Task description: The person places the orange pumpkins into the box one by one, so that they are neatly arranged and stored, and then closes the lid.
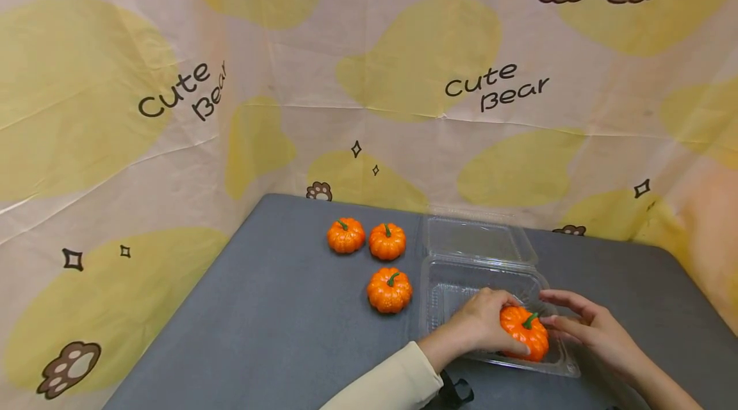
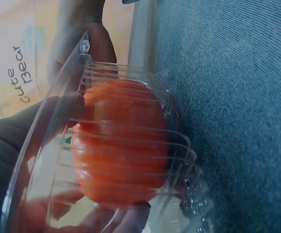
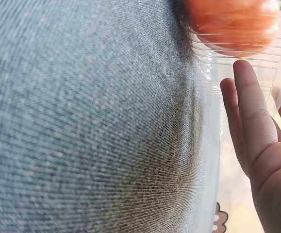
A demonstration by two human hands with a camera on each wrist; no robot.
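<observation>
A clear plastic clamshell box (image 1: 461,282) lies open on the grey table, its lid (image 1: 475,238) folded back. My left hand (image 1: 481,323) grips a small orange pumpkin (image 1: 526,332) inside the box's tray, at its near right corner. In the left wrist view the pumpkin (image 2: 121,155) shows through the ribbed tray wall (image 2: 179,160). My right hand (image 1: 582,323) rests with straight fingers against the tray's right side; the right wrist view shows its fingers (image 3: 249,111) touching the plastic (image 3: 232,60). Three more pumpkins stand left of the box: two at the back (image 1: 346,235) (image 1: 387,241), one nearer (image 1: 389,289).
The grey table (image 1: 277,320) is backed by a cream cloth (image 1: 369,77) printed with yellow patches and "Cute Bear". A black strap (image 1: 455,391) sits at my left wrist near the table's front edge.
</observation>
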